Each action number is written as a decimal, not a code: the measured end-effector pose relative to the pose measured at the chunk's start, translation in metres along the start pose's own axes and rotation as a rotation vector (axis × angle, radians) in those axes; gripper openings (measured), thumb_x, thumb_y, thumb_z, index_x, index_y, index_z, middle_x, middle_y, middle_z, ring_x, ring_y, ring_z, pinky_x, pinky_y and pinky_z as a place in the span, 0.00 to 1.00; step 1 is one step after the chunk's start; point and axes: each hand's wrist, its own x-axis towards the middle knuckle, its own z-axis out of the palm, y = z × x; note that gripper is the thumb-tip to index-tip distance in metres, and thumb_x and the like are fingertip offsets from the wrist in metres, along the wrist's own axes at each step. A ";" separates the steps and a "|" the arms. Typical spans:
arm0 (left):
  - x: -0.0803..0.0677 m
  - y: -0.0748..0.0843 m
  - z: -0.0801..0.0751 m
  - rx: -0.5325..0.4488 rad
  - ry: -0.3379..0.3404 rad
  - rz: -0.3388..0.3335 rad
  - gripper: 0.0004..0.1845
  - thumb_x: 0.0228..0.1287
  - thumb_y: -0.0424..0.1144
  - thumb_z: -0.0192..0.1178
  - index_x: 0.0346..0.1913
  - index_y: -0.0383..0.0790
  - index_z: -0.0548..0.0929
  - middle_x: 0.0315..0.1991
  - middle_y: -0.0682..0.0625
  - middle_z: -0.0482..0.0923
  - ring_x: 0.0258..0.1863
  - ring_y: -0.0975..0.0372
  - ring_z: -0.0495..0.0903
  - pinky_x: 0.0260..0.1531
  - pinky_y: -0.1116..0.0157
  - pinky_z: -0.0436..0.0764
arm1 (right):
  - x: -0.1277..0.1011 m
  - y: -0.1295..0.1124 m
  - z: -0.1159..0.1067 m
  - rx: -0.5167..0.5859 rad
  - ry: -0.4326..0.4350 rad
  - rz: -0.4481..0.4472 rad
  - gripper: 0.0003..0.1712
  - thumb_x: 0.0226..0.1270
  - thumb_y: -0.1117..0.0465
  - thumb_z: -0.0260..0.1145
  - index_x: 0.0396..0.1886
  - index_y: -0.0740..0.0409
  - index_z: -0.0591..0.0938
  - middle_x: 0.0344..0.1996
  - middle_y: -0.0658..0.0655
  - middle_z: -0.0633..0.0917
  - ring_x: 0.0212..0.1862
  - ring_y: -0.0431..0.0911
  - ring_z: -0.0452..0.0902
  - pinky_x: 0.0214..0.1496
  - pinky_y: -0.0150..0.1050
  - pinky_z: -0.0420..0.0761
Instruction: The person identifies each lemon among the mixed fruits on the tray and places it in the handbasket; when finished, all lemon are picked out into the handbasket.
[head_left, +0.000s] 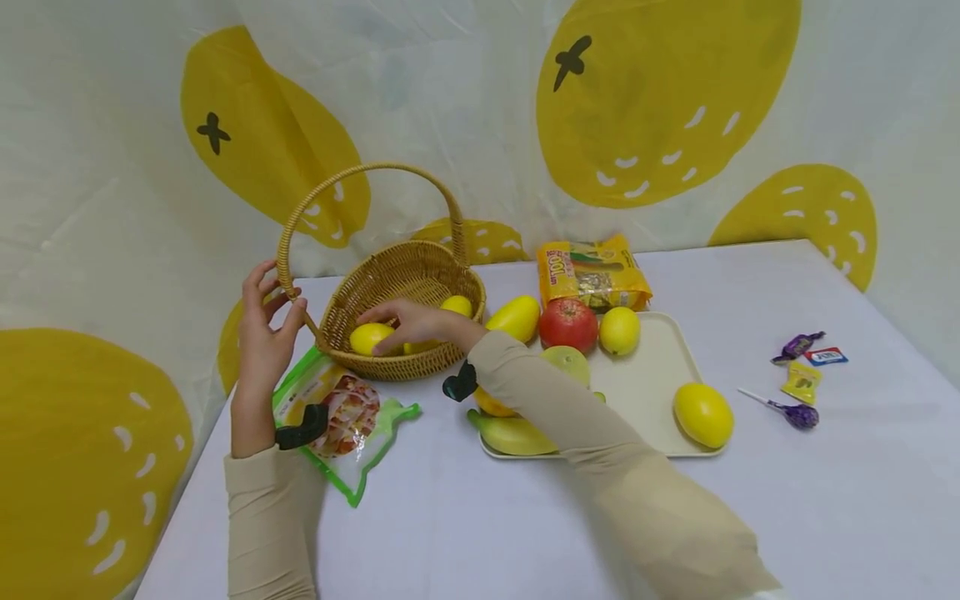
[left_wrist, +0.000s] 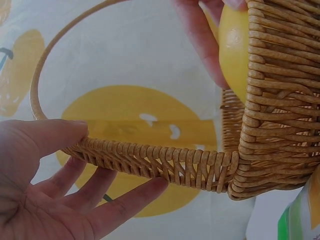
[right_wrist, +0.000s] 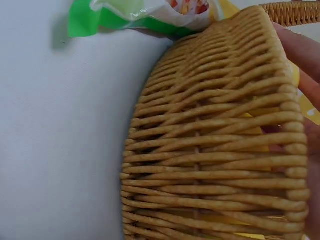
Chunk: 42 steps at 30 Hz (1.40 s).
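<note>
My left hand (head_left: 266, 333) grips the base of the arched handle (left_wrist: 150, 159) of a wicker basket (head_left: 397, 367), thumb on one side and fingers on the other. The basket stands tilted at the back left of the table. Over its near rim reaches my right hand (head_left: 420, 323), fingers and thumb around a yellow lemon (head_left: 369, 339) inside. Another yellow fruit (head_left: 457, 306) lies in the basket to the right, partly behind that hand. In the right wrist view the basket wall (right_wrist: 215, 135) hides most of the lemon.
A green-edged food bag (head_left: 352, 425) lies against the basket's front. On a cream tray (head_left: 652, 367) sit a red pomegranate (head_left: 568, 325), a banana (head_left: 513, 435) and several yellow fruits. Behind the tray is a yellow snack packet (head_left: 592, 273). Candies (head_left: 802, 379) and a lollipop (head_left: 798, 416) lie right.
</note>
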 end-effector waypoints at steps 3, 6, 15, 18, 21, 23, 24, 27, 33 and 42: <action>0.000 0.000 -0.001 0.009 0.009 -0.001 0.33 0.70 0.27 0.55 0.73 0.45 0.57 0.61 0.43 0.70 0.60 0.45 0.74 0.48 0.78 0.77 | 0.002 -0.002 -0.002 -0.066 -0.038 0.037 0.33 0.67 0.61 0.67 0.70 0.60 0.69 0.69 0.58 0.70 0.68 0.49 0.65 0.64 0.33 0.70; 0.000 -0.001 -0.001 0.004 0.012 0.000 0.33 0.69 0.27 0.55 0.73 0.46 0.57 0.60 0.44 0.70 0.60 0.45 0.74 0.47 0.79 0.77 | 0.003 -0.003 -0.004 -0.139 -0.091 0.077 0.31 0.68 0.62 0.65 0.70 0.60 0.70 0.68 0.58 0.70 0.70 0.51 0.64 0.66 0.35 0.69; 0.001 -0.002 0.001 -0.020 -0.014 0.015 0.34 0.70 0.27 0.55 0.74 0.48 0.57 0.60 0.43 0.69 0.60 0.44 0.74 0.43 0.82 0.76 | -0.001 -0.001 -0.008 -0.113 -0.120 0.123 0.29 0.68 0.66 0.64 0.68 0.60 0.72 0.68 0.57 0.72 0.71 0.51 0.62 0.68 0.36 0.68; 0.001 -0.003 0.001 -0.027 -0.018 0.015 0.33 0.70 0.27 0.54 0.74 0.48 0.56 0.60 0.44 0.69 0.60 0.43 0.73 0.42 0.82 0.76 | -0.004 -0.001 -0.008 -0.051 -0.059 0.126 0.27 0.68 0.65 0.65 0.66 0.61 0.73 0.66 0.59 0.74 0.68 0.50 0.67 0.64 0.37 0.73; 0.001 -0.004 0.001 -0.034 -0.015 0.011 0.33 0.70 0.27 0.54 0.74 0.48 0.56 0.60 0.45 0.69 0.60 0.44 0.73 0.43 0.82 0.76 | -0.006 -0.001 -0.008 0.009 0.009 0.103 0.25 0.69 0.64 0.64 0.64 0.62 0.75 0.64 0.61 0.75 0.64 0.50 0.70 0.58 0.38 0.77; 0.000 -0.004 0.001 -0.034 -0.015 0.007 0.33 0.70 0.26 0.54 0.74 0.48 0.56 0.60 0.45 0.68 0.60 0.44 0.73 0.43 0.82 0.76 | -0.008 -0.002 -0.008 0.038 0.034 0.083 0.24 0.69 0.64 0.64 0.63 0.64 0.75 0.63 0.63 0.76 0.63 0.49 0.72 0.56 0.37 0.78; 0.001 -0.004 0.000 -0.030 -0.014 0.006 0.33 0.70 0.26 0.54 0.74 0.47 0.56 0.60 0.45 0.69 0.60 0.44 0.73 0.43 0.82 0.76 | -0.009 -0.003 -0.008 0.037 0.043 0.075 0.23 0.69 0.64 0.64 0.63 0.63 0.76 0.62 0.63 0.76 0.62 0.49 0.72 0.55 0.36 0.78; 0.002 -0.004 0.000 -0.020 -0.008 -0.002 0.34 0.70 0.27 0.54 0.74 0.48 0.56 0.61 0.44 0.68 0.60 0.44 0.73 0.43 0.82 0.76 | -0.011 -0.008 -0.008 0.031 0.045 0.048 0.22 0.69 0.64 0.64 0.61 0.63 0.77 0.62 0.63 0.76 0.62 0.49 0.72 0.55 0.33 0.77; 0.003 -0.005 -0.001 -0.004 0.005 0.005 0.34 0.70 0.27 0.54 0.73 0.48 0.57 0.59 0.46 0.69 0.60 0.45 0.74 0.44 0.81 0.76 | -0.021 -0.019 -0.006 -0.009 0.084 -0.005 0.21 0.69 0.65 0.63 0.61 0.62 0.77 0.61 0.59 0.77 0.66 0.53 0.68 0.63 0.35 0.72; 0.003 -0.004 0.000 0.013 -0.001 0.017 0.33 0.70 0.27 0.54 0.74 0.47 0.57 0.60 0.45 0.70 0.60 0.44 0.74 0.46 0.80 0.77 | -0.056 -0.034 -0.006 0.035 0.153 -0.158 0.20 0.70 0.65 0.62 0.60 0.63 0.77 0.59 0.58 0.79 0.64 0.50 0.71 0.65 0.40 0.72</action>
